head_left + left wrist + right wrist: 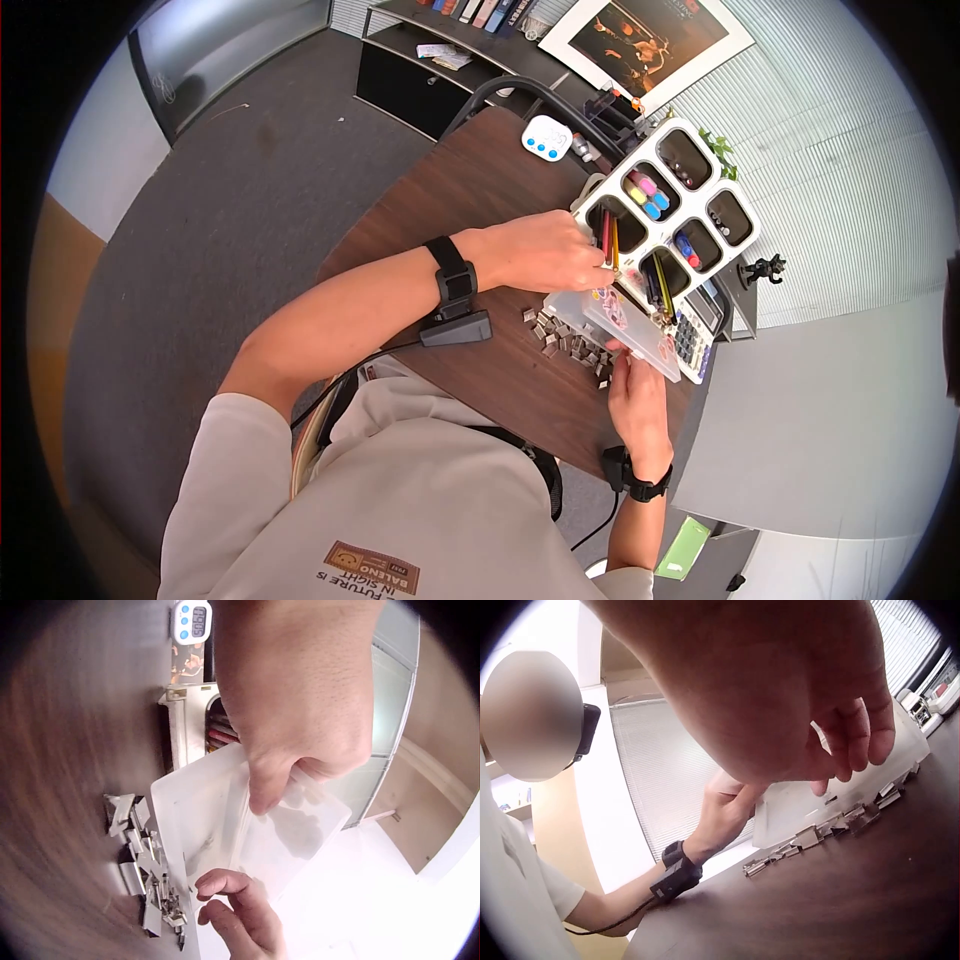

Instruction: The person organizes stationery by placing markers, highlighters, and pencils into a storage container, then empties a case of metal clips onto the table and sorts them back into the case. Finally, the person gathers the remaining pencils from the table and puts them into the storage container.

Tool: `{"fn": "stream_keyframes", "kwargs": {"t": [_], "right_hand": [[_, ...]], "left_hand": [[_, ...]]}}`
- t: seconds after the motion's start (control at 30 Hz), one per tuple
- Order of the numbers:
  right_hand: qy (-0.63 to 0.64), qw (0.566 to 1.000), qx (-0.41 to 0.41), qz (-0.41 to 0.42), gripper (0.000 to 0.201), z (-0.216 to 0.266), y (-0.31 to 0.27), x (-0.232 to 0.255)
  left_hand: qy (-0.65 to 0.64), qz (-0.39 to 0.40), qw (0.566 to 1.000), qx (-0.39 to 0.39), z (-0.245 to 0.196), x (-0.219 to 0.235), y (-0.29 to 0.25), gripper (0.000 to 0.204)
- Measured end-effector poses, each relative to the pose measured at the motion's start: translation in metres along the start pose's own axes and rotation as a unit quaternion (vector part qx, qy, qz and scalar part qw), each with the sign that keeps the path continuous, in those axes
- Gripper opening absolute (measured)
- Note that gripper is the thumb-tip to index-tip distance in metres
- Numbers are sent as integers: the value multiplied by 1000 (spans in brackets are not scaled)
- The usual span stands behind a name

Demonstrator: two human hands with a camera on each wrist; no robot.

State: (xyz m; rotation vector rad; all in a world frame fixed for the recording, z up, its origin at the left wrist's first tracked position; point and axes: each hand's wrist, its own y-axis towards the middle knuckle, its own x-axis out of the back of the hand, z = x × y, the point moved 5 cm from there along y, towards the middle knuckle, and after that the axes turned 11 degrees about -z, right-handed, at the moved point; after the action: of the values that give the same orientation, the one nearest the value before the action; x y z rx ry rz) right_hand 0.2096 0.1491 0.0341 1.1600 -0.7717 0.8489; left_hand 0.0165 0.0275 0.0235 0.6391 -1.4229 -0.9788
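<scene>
My left hand (545, 250) pinches the translucent plastic box (202, 795) by its upper part, thumb (266, 787) flat on the plastic. The box is tilted on its side, with pinkish items (612, 308) showing through it in the head view. My right hand (638, 400) is at the box's lower end; its fingers (225, 881) are loosely bent beside the plastic, with a gap between the two nearest tips. Whether they touch the box I cannot tell. Silvery metal clips (560, 343) lie in a loose pile on the table along the box's edge.
A white organizer (655, 235) with pens and markers in its compartments stands beyond the box. Right of it are a calculator (693, 335) and a black cat figurine (765, 268). A white timer (547, 138) lies on the dark wooden table (430, 200) at the far side.
</scene>
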Motion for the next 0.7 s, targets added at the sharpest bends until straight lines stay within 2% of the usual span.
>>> {"fn": "stream_keyframes", "kwargs": {"t": [0.07,0.23,0.47,0.7], "right_hand": [[-3,1000,-1,-17,27,1,-2,0],[-7,999,-32,14,23,5,0,0],[10,1000,8,16,32,10,4,-1],[37,998,-51,29,32,6,0,0]], "left_hand": [[4,3,1000,-3,-1,0,0,18],[15,10,1000,-1,-1,0,2,17],[24,-5,1000,-8,-1,1,1,15],[34,-10,999,-19,-6,-3,2,13]]}}
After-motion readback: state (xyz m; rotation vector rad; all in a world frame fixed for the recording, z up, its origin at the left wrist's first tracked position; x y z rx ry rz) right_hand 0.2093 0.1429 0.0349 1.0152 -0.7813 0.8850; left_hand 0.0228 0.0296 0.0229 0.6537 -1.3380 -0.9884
